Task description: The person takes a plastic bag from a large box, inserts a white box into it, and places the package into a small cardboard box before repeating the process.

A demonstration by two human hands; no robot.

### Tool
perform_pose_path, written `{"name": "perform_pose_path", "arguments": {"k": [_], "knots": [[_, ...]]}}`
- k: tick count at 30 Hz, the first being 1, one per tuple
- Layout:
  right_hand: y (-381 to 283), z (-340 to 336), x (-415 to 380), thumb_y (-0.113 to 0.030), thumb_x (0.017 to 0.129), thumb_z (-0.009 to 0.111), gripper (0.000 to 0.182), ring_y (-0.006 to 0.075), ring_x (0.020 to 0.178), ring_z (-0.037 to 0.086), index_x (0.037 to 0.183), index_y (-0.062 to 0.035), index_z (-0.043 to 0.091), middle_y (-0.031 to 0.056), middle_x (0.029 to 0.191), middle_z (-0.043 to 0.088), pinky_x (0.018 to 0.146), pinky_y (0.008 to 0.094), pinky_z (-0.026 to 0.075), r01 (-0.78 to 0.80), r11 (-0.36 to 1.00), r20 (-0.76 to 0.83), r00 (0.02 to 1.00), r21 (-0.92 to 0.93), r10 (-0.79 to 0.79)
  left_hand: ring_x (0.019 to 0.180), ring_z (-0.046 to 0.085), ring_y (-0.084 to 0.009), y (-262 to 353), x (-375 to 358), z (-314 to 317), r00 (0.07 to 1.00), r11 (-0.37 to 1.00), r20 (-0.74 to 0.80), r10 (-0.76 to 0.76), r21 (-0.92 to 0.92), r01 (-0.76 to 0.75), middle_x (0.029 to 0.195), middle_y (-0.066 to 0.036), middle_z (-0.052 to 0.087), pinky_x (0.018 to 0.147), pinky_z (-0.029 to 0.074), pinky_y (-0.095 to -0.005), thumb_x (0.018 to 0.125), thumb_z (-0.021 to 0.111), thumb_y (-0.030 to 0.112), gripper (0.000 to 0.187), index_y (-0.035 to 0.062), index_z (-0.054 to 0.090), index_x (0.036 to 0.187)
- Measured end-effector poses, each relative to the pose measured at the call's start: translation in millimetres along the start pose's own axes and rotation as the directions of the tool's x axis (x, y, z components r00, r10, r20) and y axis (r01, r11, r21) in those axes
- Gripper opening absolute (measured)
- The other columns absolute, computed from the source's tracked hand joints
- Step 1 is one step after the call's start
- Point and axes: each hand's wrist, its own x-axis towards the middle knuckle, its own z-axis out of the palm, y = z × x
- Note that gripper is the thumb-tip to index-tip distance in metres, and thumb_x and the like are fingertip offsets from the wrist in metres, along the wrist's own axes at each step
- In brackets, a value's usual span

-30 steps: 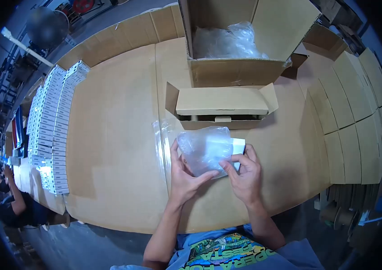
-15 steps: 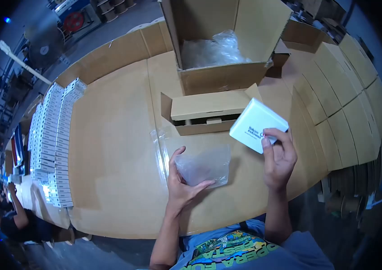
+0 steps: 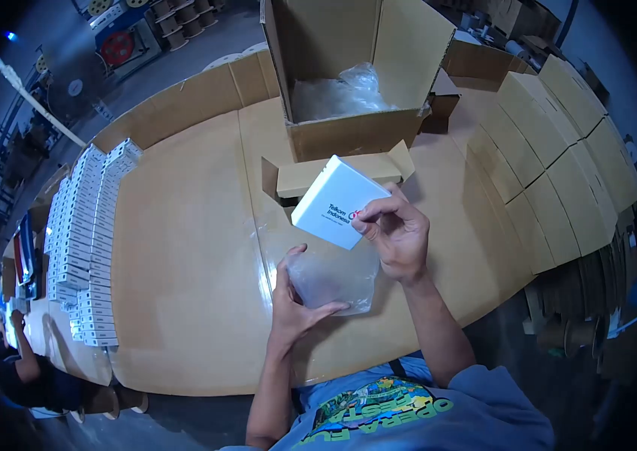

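Observation:
My right hand (image 3: 401,234) pinches the right corner of a flat white box (image 3: 339,201) printed "Telkom Indonesia", held tilted above the table. Below and slightly left of it, my left hand (image 3: 292,304) grips a clear plastic bag (image 3: 335,282), thumb on the near side and fingers at its left edge. The white box is above the bag's upper edge and looks apart from it. Behind the white box lies a long brown carton (image 3: 307,177) with its end flaps raised.
A large open carton (image 3: 356,139) holding clear plastic bags (image 3: 356,90) stands at the back. Stacked white boxes (image 3: 82,225) line the left side of the cardboard-covered table (image 3: 183,301). Brown cartons (image 3: 551,188) are stacked at right. Another person's arm (image 3: 25,349) shows at far left.
My right hand has moved left with the white box, bringing it over the plastic bag. My left hand still holds the bag in nearly the same place. The view has shifted slightly.

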Motion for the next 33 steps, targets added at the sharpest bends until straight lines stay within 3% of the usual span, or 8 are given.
{"name": "perform_pose_path", "arguments": {"k": [6, 11, 14, 16, 18, 23, 27, 33], "knots": [[4, -4, -7, 0.009, 0.083, 0.077, 0.014, 0.0141, 0.089, 0.062, 0.093, 0.0001, 0.070, 0.0078, 0.098, 0.063, 0.082, 0.0272, 0.051, -0.024, 0.993, 0.014, 1.000, 0.113, 0.023, 0.123, 0.057, -0.0241, -6, 0, -4, 1.000, 1.000, -0.027, 0.002, -0.004, -0.002, 0.139, -0.014, 0.049, 0.102, 0.055, -0.0401, 0.057, 0.099, 0.009, 0.110, 0.0045, 0.035, 0.147], [11, -21, -11, 0.007, 0.087, 0.073, 0.017, 0.0137, 0.090, 0.060, 0.102, 0.0013, 0.071, 0.0075, 0.101, 0.062, 0.083, 0.0275, 0.049, 0.015, 0.996, 0.176, 0.984, -0.085, 0.000, 0.118, 0.061, -0.0232, -11, -1, -3, 0.998, 0.999, -0.050, -0.030, -0.038, 0.028, 0.131, -0.013, 0.056, 0.100, 0.056, -0.0388, 0.059, 0.099, 0.009, 0.106, 0.0047, 0.036, 0.145], [8, -19, -14, 0.007, 0.090, 0.069, 0.016, 0.0138, 0.092, 0.058, 0.104, 0.0016, 0.069, 0.0073, 0.101, 0.061, 0.085, 0.0270, 0.047, -0.069, 0.998, 0.145, 0.987, 0.008, 0.067, 0.112, 0.065, -0.0234, -11, 0, -3, 0.999, 0.995, -0.045, 0.031, 0.098, -0.026, 0.127, -0.013, 0.060, 0.097, 0.057, -0.0383, 0.062, 0.098, 0.010, 0.103, 0.0040, 0.037, 0.144], [11, -17, -15, 0.003, 0.092, 0.069, 0.032, 0.0149, 0.098, 0.057, 0.121, 0.0012, 0.056, 0.0076, 0.106, 0.059, 0.089, 0.0296, 0.047, -0.072, 0.997, 0.107, 0.992, -0.020, 0.074, 0.109, 0.067, -0.0220, -15, -1, -4, 0.998, 0.997, -0.047, 0.029, 0.066, -0.026, 0.121, -0.012, 0.064, 0.095, 0.058, -0.0378, 0.064, 0.097, 0.012, 0.099, 0.0035, 0.039, 0.143], [6, -11, -15, 0.000, 0.093, 0.070, 0.043, 0.0149, 0.101, 0.056, 0.129, -0.0008, 0.047, 0.0088, 0.109, 0.058, 0.092, 0.0306, 0.046, -0.167, 0.983, 0.052, 0.985, 0.072, 0.163, 0.110, 0.067, -0.0208, -22, -2, -2, 0.997, 1.000, -0.067, 0.025, 0.002, -0.025, 0.118, -0.012, 0.065, 0.095, 0.058, -0.0377, 0.064, 0.097, 0.013, 0.098, 0.0033, 0.040, 0.143], [17, -15, -16, -0.006, 0.096, 0.068, 0.039, 0.0129, 0.098, 0.054, 0.125, -0.0046, 0.043, 0.0067, 0.108, 0.054, 0.089, 0.0287, 0.044, -0.173, 0.982, 0.034, 0.985, 0.073, 0.171, 0.104, 0.068, -0.0195, -19, -9, -4, 0.997, 0.990, -0.074, -0.030, 0.136, 0.040, 0.113, -0.012, 0.067, 0.090, 0.058, -0.0342, 0.068, 0.096, 0.014, 0.074, 0.0023, 0.051, 0.125], [18, -17, -14, -0.009, 0.097, 0.066, 0.035, 0.0115, 0.096, 0.050, 0.122, -0.0051, 0.043, 0.0054, 0.105, 0.052, 0.088, 0.0288, 0.042, -0.170, 0.982, -0.017, 0.985, 0.076, 0.172, 0.103, 0.067, -0.0169, -21, -9, -6, 0.992, 0.991, -0.063, -0.110, 0.066, 0.114, 0.112, -0.010, 0.064, 0.090, 0.060, -0.0345, 0.066, 0.096, 0.008, 0.071, 0.0051, 0.048, 0.119], [24, -17, -15, -0.009, 0.097, 0.065, 0.032, 0.0105, 0.094, 0.048, 0.122, -0.0056, 0.044, 0.0034, 0.104, 0.050, 0.086, 0.0267, 0.040, -0.186, 0.977, 0.015, 0.982, 0.100, 0.186, 0.103, 0.067, -0.0172, -27, -7, -7, 0.997, 0.996, -0.059, -0.059, 0.068, 0.063, 0.113, -0.010, 0.063, 0.090, 0.060, -0.0349, 0.067, 0.094, 0.005, 0.069, 0.0046, 0.049, 0.119]]}}
